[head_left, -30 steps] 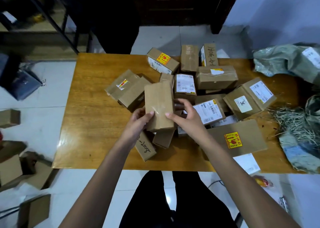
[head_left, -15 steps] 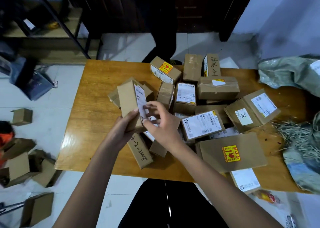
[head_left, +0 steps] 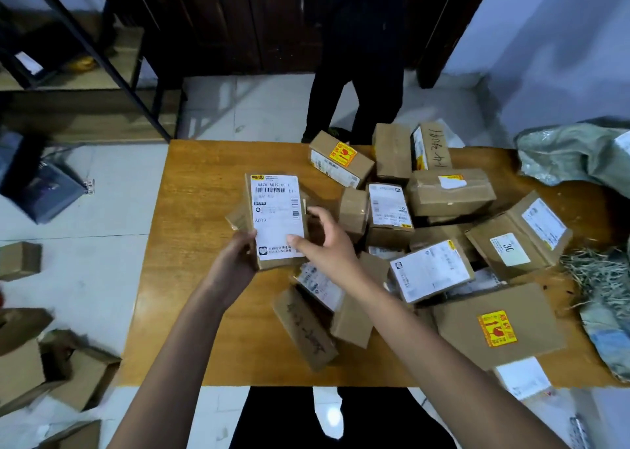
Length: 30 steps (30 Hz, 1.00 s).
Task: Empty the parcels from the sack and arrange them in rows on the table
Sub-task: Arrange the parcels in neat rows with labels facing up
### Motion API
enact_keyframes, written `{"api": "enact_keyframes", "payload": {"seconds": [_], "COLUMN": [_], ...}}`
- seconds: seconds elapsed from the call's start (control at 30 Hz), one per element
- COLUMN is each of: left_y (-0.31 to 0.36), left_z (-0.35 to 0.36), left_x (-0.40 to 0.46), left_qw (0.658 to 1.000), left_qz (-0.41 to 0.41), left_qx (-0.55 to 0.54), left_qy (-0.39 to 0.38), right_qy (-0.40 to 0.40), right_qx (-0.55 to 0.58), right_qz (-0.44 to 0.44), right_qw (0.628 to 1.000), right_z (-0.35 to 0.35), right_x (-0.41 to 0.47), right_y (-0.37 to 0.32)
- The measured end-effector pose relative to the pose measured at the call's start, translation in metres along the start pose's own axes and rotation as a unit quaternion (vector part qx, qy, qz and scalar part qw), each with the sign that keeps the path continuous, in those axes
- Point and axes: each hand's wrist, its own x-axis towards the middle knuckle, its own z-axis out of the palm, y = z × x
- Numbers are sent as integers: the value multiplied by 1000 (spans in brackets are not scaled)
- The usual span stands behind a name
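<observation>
My left hand (head_left: pixel 235 256) grips the lower left corner of a brown cardboard parcel (head_left: pixel 276 218), which faces up with a large white shipping label. My right hand (head_left: pixel 327 244) is at the parcel's right side, thumb touching its lower edge, fingers spread and off the box. The parcel hangs over the left middle of the wooden table (head_left: pixel 191 278). Several more cardboard parcels (head_left: pixel 429 271) lie in a loose heap across the table's middle and right. The grey-green sack (head_left: pixel 572 155) lies crumpled at the table's far right corner.
Another person in dark trousers (head_left: pixel 354 100) stands at the table's far edge. Flattened and loose cardboard boxes (head_left: pixel 54 370) lie on the floor to the left. A dark shelf frame (head_left: pixel 102 53) stands at back left. Frayed straw-like fibres (head_left: pixel 596 274) and another bag sit at the right edge.
The parcel has been turned from plain side up to label side up and carried left. My right hand has loosened from it, fingers now spread.
</observation>
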Motion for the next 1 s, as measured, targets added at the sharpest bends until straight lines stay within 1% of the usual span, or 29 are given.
{"api": "enact_keyframes", "payload": {"seconds": [0.1,0.17,0.3,0.4,0.5,0.57,0.73,0.87,1.0], "left_y": [19,34,63,75,80,83,86,90,92], "left_z": [-30,-52,-91,-121,-150,-161,-185,-198,-204], "left_x": [10,14,31,55,78,90,120,138,151], "left_qw": [997,993,991,981,971,961,940,925,905], "left_qz": [10,13,5,-5,-6,5,20,11,23], "left_qx": [61,99,121,172,200,232,266,302,349], "left_qy": [51,57,58,86,129,149,211,231,241], "right_qy": [38,48,39,41,44,40,6,-7,-25], "right_qx": [-18,-38,-33,-64,-92,-119,-176,-168,-148], "right_qz": [-9,-13,-13,-10,-4,-6,7,26,40], "right_qw": [999,998,999,997,995,992,984,985,988], "right_z": [39,67,103,127,147,158,182,194,202], "right_x": [18,31,62,92,118,132,166,186,202], "right_y": [-11,-22,-43,-53,-62,-66,-77,-84,-90]}}
